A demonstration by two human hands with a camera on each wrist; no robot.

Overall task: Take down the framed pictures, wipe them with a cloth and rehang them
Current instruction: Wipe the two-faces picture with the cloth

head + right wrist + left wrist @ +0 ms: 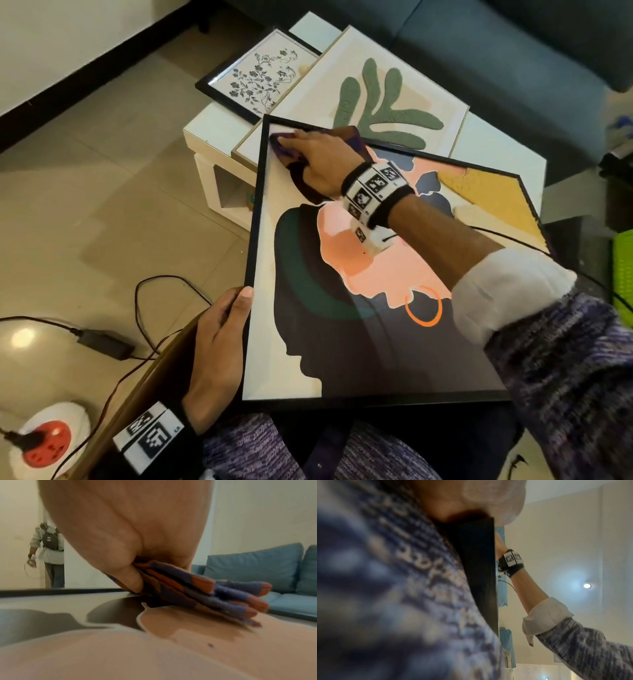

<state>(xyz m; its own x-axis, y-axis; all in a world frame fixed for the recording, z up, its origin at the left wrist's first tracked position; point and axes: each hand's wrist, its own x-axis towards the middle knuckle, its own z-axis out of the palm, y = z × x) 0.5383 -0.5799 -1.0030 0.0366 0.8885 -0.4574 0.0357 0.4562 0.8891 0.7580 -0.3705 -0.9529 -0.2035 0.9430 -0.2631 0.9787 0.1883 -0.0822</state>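
Note:
A large black-framed picture [359, 342] of a dark head silhouette on pink lies tilted across my lap. My left hand [219, 346] grips its left edge, thumb on the front and fingers behind. In the left wrist view only the frame's black side [479, 568] shows. My right hand [308, 154] presses a folded purple and orange cloth [298, 178] onto the glass at the picture's far left corner. In the right wrist view the thumb [130, 577] pinches the cloth [205, 595] against the picture [171, 649].
Two more framed pictures, a floral one [257, 78] and a green plant one [376, 99], lie on a white low table [205, 126]. A blue sofa [479, 51] stands behind. A power adapter [102, 342] and a red socket [48, 442] lie on the floor. A person [48, 550] stands by the wall.

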